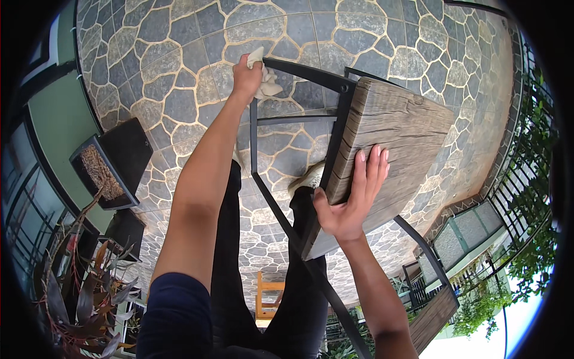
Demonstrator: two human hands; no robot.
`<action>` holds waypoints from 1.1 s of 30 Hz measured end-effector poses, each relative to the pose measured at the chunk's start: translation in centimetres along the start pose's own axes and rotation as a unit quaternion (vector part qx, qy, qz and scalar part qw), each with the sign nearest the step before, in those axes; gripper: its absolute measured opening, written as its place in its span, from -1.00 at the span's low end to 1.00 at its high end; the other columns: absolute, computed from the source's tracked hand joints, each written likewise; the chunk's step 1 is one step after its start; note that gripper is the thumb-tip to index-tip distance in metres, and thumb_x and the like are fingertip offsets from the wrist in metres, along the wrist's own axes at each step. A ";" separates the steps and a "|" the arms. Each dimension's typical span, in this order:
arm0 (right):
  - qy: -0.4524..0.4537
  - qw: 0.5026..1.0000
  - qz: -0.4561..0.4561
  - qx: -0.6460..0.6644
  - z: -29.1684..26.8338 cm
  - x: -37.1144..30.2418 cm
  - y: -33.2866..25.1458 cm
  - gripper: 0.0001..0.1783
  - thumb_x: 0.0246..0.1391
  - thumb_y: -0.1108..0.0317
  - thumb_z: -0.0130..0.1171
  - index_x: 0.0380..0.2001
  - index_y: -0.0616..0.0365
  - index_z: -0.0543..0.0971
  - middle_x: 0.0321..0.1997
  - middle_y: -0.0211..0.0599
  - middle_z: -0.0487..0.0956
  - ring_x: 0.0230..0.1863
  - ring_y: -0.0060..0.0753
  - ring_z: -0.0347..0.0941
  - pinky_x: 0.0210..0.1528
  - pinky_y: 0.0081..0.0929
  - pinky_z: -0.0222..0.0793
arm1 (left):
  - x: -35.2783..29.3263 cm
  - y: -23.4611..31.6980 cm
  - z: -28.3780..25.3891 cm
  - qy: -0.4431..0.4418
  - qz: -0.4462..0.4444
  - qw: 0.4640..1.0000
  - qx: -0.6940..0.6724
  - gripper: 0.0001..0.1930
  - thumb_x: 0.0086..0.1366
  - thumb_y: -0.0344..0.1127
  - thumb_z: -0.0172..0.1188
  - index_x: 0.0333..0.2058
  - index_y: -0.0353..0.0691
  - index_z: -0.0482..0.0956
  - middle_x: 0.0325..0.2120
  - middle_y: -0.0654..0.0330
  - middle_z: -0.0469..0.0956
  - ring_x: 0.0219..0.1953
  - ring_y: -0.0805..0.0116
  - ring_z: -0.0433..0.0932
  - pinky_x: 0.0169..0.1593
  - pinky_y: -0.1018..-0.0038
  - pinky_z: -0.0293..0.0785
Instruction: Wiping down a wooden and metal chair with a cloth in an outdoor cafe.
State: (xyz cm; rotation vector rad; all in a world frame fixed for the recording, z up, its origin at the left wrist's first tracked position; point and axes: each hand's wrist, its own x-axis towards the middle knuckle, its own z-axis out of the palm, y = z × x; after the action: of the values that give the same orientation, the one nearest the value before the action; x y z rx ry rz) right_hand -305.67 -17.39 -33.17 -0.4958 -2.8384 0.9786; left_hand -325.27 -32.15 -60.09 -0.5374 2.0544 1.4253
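A thick, weathered-looking wooden board (pixel 409 113) on a black metal frame (pixel 299 70) stands tilted before me. My left hand (pixel 246 78) reaches out to the frame's far left corner. Its fingers are closed round a crumpled off-white cloth (pixel 268 87), which touches the metal there. Part of the cloth sticks up above the fist. My right hand (pixel 356 206) lies on the board near its left edge, fingers stretched over the top face and thumb spread towards the side. A second wooden plank (pixel 433 320) shows at the lower right, beside a bent black bar (pixel 426 246).
Stone-patterned tiles (pixel 251 27) cover the floor. Black planters, one a square planter (pixel 110 170) with brown filling, stand left near a leafy plant (pixel 89 293). A small orange-brown wooden stool (pixel 268 299) appears between my legs. Railings and greenery (pixel 535 179) line the right.
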 end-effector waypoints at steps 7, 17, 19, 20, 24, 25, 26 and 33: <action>-0.001 1.000 0.013 0.002 -0.1 0.3 0.0 -0.14 -0.36 0.22 0.14 0.16 0.17 0.25 0.30 0.07 0.07 0.34 0.23 -0.18 0.25 0.21 -0.42 | -12.2 6.8 1.0 -0.108 0.075 0.984 -0.123 -0.63 0.18 -0.33 0.05 -0.03 -0.25 0.33 -0.18 0.04 0.37 -0.17 0.27 0.40 -0.06 0.47 0.30; -0.026 0.999 0.026 -0.030 0.1 0.4 -0.7 -0.06 -0.38 0.26 0.16 0.22 0.12 0.15 0.32 0.00 0.02 0.35 0.13 -0.20 0.28 0.14 -0.42 | -27.9 2.4 -3.2 -0.171 0.009 0.983 -0.070 -0.68 0.23 -0.34 0.04 -0.06 -0.29 0.33 -0.23 0.11 0.46 -0.17 0.40 0.42 -0.07 0.50 0.32; -0.022 0.999 0.031 -0.037 0.0 0.3 -0.5 -0.06 -0.36 0.25 0.17 0.22 0.10 0.14 0.32 -0.02 0.03 0.35 0.14 -0.20 0.28 0.16 -0.38 | -32.2 2.1 -5.1 -0.252 -0.087 0.961 -0.076 -0.65 0.23 -0.32 0.04 -0.03 -0.27 0.29 -0.18 0.15 0.45 -0.17 0.41 0.43 -0.09 0.49 0.34; -0.027 0.998 0.032 -0.038 0.2 0.3 -0.8 -0.07 -0.34 0.24 0.17 0.23 0.08 0.13 0.32 -0.03 0.03 0.35 0.13 -0.19 0.27 0.16 -0.36 | -33.9 1.1 -6.3 -0.325 -0.124 0.935 -0.074 -0.56 0.22 -0.31 0.04 0.06 -0.27 0.23 -0.11 0.14 0.43 -0.10 0.39 0.41 -0.02 0.50 0.31; -0.079 0.995 0.022 -0.048 -0.9 0.9 -1.0 -0.11 -0.19 0.10 0.19 0.24 0.04 0.10 0.34 -0.05 -0.01 0.34 0.15 -0.20 0.26 0.16 -0.28 | -38.0 -0.4 -6.5 -0.383 -0.220 0.897 -0.016 -0.27 0.21 -0.22 0.04 0.25 -0.33 -0.11 0.11 0.03 0.24 0.12 0.35 0.25 0.14 0.52 0.16; -0.117 0.992 0.009 -0.041 -1.5 1.2 -1.2 -0.12 -0.15 0.06 0.19 0.24 0.03 0.10 0.35 -0.06 -0.03 0.34 0.16 -0.21 0.26 0.16 -0.26 | -38.0 -1.3 -6.8 -0.354 -0.251 0.898 -0.072 -0.23 0.20 -0.19 0.05 0.25 -0.33 -0.15 0.14 0.03 0.19 0.14 0.34 0.23 0.14 0.52 0.15; -0.142 0.988 -0.011 -0.065 -2.7 1.7 -1.4 -0.20 -0.06 0.02 0.14 0.23 0.01 0.13 0.34 -0.08 0.00 0.34 0.11 -0.14 0.28 0.00 -0.14 | -38.1 -1.3 -6.8 -0.326 -0.281 0.893 -0.130 -0.19 0.19 -0.15 0.07 0.26 -0.33 -0.19 0.17 0.03 0.14 0.16 0.33 0.20 0.15 0.52 0.15; -0.512 0.795 0.167 -0.279 -17.1 8.9 -0.4 -0.41 0.09 0.00 -0.06 0.16 0.00 0.27 0.16 -0.17 0.33 0.17 -0.09 0.24 0.16 -0.24 0.21 | -38.6 -0.7 -5.7 -0.209 -0.198 0.948 -0.137 -0.27 0.08 -0.11 0.30 0.13 -0.29 0.14 -0.08 0.14 0.40 -0.02 0.37 0.37 0.06 0.47 0.27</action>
State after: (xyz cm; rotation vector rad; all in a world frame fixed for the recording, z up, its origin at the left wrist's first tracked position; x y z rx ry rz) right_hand -310.80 -4.73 -19.51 -0.6818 -4.1961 0.4412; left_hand -297.05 -37.63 -33.64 -0.6504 1.3379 1.4349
